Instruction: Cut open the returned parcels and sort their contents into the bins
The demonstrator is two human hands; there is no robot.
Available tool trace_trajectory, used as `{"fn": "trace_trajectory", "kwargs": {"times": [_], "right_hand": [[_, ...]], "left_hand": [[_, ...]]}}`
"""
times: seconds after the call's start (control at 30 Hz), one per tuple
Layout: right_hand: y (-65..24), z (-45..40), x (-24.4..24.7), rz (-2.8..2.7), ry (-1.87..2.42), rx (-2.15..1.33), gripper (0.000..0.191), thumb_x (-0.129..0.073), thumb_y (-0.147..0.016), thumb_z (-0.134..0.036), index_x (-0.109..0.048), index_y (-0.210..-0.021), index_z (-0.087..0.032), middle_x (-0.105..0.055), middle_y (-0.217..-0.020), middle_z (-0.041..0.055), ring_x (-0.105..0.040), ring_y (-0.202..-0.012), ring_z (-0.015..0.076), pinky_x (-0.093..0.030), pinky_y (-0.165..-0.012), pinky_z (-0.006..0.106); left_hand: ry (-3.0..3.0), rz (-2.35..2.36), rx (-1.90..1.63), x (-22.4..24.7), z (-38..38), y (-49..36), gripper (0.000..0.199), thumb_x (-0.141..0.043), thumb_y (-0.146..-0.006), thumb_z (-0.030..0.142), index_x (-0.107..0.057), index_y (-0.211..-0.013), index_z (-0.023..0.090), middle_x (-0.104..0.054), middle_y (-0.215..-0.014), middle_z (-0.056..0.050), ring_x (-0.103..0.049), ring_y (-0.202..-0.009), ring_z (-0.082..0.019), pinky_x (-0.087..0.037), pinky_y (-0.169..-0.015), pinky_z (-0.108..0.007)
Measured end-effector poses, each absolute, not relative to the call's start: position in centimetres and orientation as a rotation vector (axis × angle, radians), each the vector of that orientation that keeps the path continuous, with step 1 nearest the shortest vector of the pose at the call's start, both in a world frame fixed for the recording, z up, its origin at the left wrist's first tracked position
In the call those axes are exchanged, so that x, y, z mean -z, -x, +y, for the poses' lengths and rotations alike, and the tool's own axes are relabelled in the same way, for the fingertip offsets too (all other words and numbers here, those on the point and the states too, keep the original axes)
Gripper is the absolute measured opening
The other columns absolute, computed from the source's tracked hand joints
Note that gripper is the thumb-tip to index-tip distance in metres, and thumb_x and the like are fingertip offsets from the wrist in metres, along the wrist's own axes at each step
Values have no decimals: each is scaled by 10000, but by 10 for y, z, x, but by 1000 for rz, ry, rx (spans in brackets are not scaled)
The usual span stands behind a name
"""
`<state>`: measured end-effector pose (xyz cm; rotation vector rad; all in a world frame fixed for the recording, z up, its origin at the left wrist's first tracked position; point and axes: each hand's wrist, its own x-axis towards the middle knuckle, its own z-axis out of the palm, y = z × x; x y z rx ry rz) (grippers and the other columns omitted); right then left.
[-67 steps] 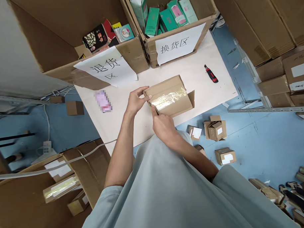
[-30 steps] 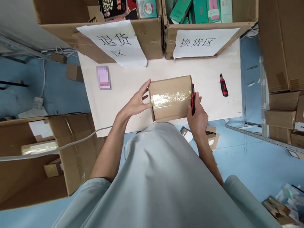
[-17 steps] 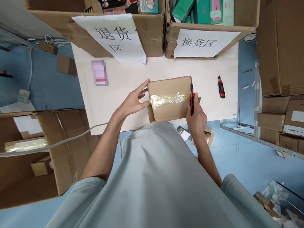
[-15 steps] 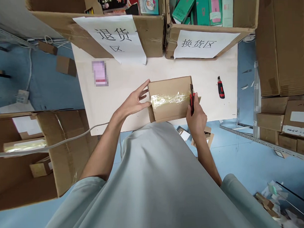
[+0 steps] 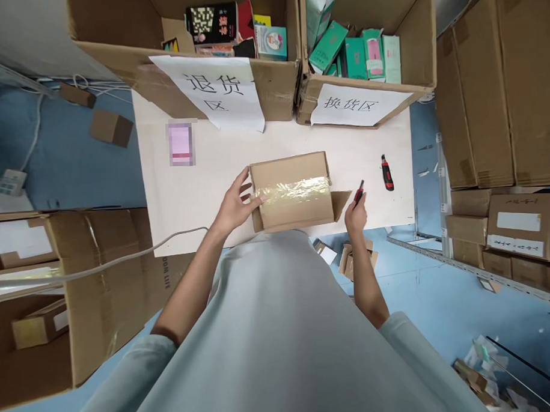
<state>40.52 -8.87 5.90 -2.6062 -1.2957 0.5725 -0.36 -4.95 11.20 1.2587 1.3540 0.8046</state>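
Observation:
A taped cardboard box (image 5: 293, 214) lies at the near edge of the white table, with shiny clear tape along its top. At its left end my left hand (image 5: 237, 204) grips it, thumb on the top face and fingers by the far left corner. A flap sticks out from the box's right end. Just right of that flap, apart from the box, my right hand (image 5: 356, 216) is closed around a red and black utility knife (image 5: 359, 193), its tip pointing away from me. Farther right on the table lies a second utility knife (image 5: 387, 173).
Two open cartons stand at the back: the left carton (image 5: 277, 86) holds books and small boxes, the right carton (image 5: 422, 89) green packages. A pixelated purple item (image 5: 181, 144) lies on the table (image 5: 219, 145). A large open carton (image 5: 110, 284) is at left; stacked boxes (image 5: 523, 221) are at right.
My right hand has moved off the box's right end with the knife, and the flap there now stands outward. My left hand stays on the box. The camera view has shifted.

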Motion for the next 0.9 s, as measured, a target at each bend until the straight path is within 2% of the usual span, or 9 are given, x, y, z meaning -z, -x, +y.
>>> {"fn": "trace_trajectory", "kwargs": {"times": [0.13, 0.23, 0.3, 0.37, 0.47, 0.57, 0.63, 0.77, 0.9], "right_hand": [[-375, -87, -29, -1286, 2697, -850, 733, -375, -1065, -226, -271, -1772, -61, -706, -1396, 276, -723, -1243, 381, -545, -1104, 521], [-357, -93, -17, -1314, 2723, -892, 752, -412, -1042, -210, -276, -1764, -48, -640, -1452, 302, -689, -1292, 392, -519, -1124, 528], [-349, -95, -13, -1382, 2680, -795, 737, -438, -1015, -211, -348, -1723, -32, -567, -1545, 330, -610, -1399, 407, -470, -1178, 552], [-342, -95, -13, -1446, 2544, -726, 642, -438, -1024, -268, -485, -1629, -59, -558, -1576, 315, -550, -1455, 391, -444, -1205, 547], [-328, -94, -18, -1425, 2214, -960, 524, -353, -1084, -465, -668, -1346, -138, -724, -1310, 229, -662, -1217, 316, -540, -1059, 451], [-310, -95, -28, -1386, 1946, -1197, 568, -333, -1064, -662, -666, -993, -207, -717, -940, 100, -635, -880, 240, -543, -841, 355], [-297, -96, -34, -1403, 1869, -1227, 560, -380, -1030, -724, -610, -869, -239, -652, -826, 46, -565, -799, 215, -500, -771, 331], [-283, -97, -41, -1383, 1836, -1228, 546, -424, -999, -719, -652, -917, -230, -679, -861, 49, -555, -817, 216, -472, -766, 331], [-282, -96, -41, -1386, 1853, -1237, 560, -447, -989, -715, -691, -971, -212, -722, -901, 70, -601, -873, 235, -493, -796, 338]], "left_hand": [[-1184, 1528, -792, -107, -64, 52, 1152, -928, -794, 669, -385, -1745, 311, -422, -1773, -236, -534, -1550, -465, -571, -1149, -619], [-1151, 1707, -843, -99, -79, 82, 1043, -932, -788, 548, -474, -1690, 297, -473, -1737, -221, -580, -1500, -438, -596, -1114, -582], [-1150, 1818, -889, -91, -88, 97, 908, -898, -791, 451, -561, -1617, 280, -562, -1653, -203, -673, -1366, -380, -627, -1054, -528], [-1122, 1876, -917, -82, -93, 106, 747, -835, -793, 367, -646, -1505, 244, -697, -1451, -171, -744, -1145, -300, -648, -973, -467], [-985, 1875, -948, -69, -98, 107, 543, -773, -781, 317, -697, -1307, 211, -773, -1162, -100, -726, -896, -216, -642, -872, -395], [-776, 1812, -980, -63, -103, 98, 411, -798, -803, 411, -686, -1139, 202, -776, -1106, -91, -716, -918, -214, -627, -852, -362], [-647, 1737, -969, -65, -109, 91, 435, -770, -868, 567, -693, -1079, 195, -777, -1081, -105, -722, -985, -242, -622, -858, -362], [-595, 1666, -983, -80, -122, 82, 674, -509, -1009, 803, -740, -1198, 198, -774, -1196, -147, -718, -1167, -299, -616, -941, -400], [-858, 1914, -1017, -86, -123, 74, 735, -713, -960, 721, -651, -1501, 227, -746, -1320, -146, -693, -1221, -294, -568, -1057, -418]]}}
